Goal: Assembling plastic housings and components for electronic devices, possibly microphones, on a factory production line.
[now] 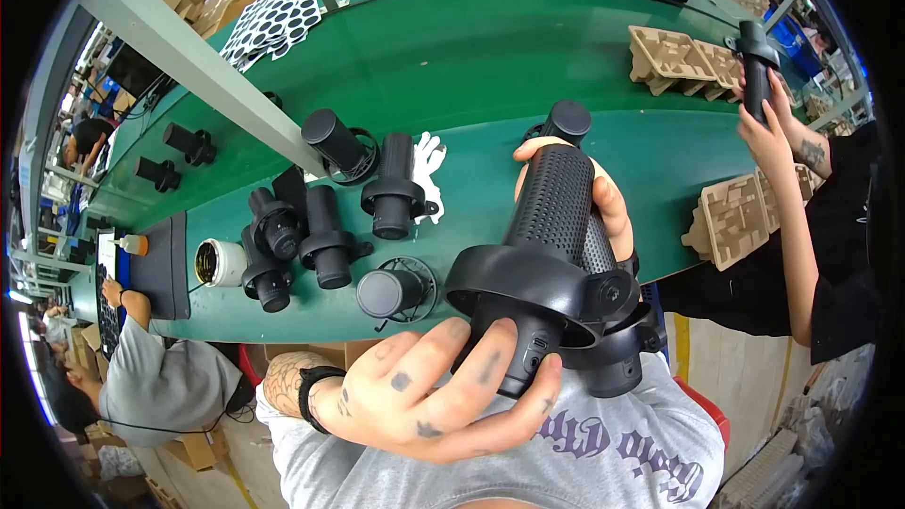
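In front of my chest is a black microphone [551, 203] with a perforated barrel and a thick mounting ring. It is tilted, and my left hand [429, 401] closes its fingers and thumb around the lower end. Just behind it, partly hidden, is a second black microphone [613, 372]. My right hand [611, 212] wraps around the upper barrels of the pair; the front microphone covers most of its grip. Beyond that hand, another black microphone [569, 121] stands on the green table [471, 165].
Several black microphones, including one upright [393, 184], stand left of centre near a white glove [429, 174] and white tub [222, 262]. A grey post [189, 47] rises there. At right, a co-worker's hands [768, 123] hold a microphone near cardboard trays [731, 221].
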A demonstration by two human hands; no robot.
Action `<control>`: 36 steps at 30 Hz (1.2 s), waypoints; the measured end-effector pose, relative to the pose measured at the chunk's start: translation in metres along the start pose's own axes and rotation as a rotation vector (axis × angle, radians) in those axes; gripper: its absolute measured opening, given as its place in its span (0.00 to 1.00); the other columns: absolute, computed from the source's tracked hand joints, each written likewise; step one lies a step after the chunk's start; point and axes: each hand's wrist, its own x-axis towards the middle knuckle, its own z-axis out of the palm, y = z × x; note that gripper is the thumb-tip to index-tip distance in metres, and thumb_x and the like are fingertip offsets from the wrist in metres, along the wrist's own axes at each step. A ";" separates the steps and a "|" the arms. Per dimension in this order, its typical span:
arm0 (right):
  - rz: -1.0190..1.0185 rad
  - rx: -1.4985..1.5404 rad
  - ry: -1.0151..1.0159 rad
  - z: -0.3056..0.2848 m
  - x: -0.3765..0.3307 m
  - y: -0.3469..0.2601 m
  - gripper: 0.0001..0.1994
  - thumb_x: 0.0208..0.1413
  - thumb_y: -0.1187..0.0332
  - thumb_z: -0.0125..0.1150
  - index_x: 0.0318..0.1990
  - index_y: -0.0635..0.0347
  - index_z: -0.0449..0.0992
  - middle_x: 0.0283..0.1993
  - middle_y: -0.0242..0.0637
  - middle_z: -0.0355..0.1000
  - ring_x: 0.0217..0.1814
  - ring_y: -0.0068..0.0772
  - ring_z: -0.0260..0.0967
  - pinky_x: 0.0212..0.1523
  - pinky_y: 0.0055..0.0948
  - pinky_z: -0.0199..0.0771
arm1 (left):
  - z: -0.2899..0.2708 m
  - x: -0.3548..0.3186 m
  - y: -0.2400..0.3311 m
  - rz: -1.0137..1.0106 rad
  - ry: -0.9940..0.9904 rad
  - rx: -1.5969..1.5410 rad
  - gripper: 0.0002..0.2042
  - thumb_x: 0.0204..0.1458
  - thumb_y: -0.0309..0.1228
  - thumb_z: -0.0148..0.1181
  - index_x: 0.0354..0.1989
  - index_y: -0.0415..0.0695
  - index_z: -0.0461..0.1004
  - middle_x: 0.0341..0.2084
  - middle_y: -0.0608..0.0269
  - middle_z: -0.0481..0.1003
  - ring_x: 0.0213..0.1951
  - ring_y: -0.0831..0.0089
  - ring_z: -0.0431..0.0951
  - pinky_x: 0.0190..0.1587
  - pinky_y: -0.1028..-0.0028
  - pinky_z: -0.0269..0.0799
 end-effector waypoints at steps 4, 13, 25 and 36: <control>0.008 0.019 0.020 0.003 -0.002 0.001 0.38 0.54 0.45 0.57 0.52 0.78 0.60 0.33 0.43 0.69 0.28 0.25 0.71 0.26 0.19 0.74 | 0.001 -0.001 0.002 0.044 0.028 0.007 0.13 0.41 0.32 0.60 0.38 0.61 0.78 0.36 0.56 0.70 0.26 0.73 0.68 0.23 0.80 0.67; -0.111 0.052 -0.163 -0.026 -0.015 0.003 0.37 0.45 0.47 0.69 0.56 0.63 0.63 0.36 0.57 0.66 0.27 0.33 0.72 0.25 0.22 0.77 | -0.005 -0.012 0.000 0.295 -0.127 -0.486 0.12 0.39 0.37 0.64 0.35 0.55 0.78 0.40 0.66 0.73 0.34 0.73 0.68 0.34 0.75 0.65; -0.075 -0.155 -1.018 -0.029 0.025 -0.021 0.28 0.40 0.63 0.76 0.46 0.72 0.74 0.44 0.55 0.65 0.25 0.28 0.70 0.23 0.20 0.73 | 0.026 -0.030 -0.016 -0.462 -0.662 -0.911 0.28 0.30 0.44 0.76 0.40 0.44 0.75 0.41 0.56 0.67 0.41 0.61 0.70 0.41 0.68 0.70; 0.332 -0.204 -0.854 -0.034 0.012 -0.009 0.31 0.38 0.64 0.75 0.49 0.73 0.71 0.49 0.50 0.70 0.47 0.41 0.70 0.47 0.33 0.71 | 0.025 -0.030 -0.002 -0.892 -0.961 -1.243 0.17 0.37 0.33 0.74 0.32 0.43 0.72 0.26 0.64 0.62 0.32 0.70 0.67 0.31 0.71 0.64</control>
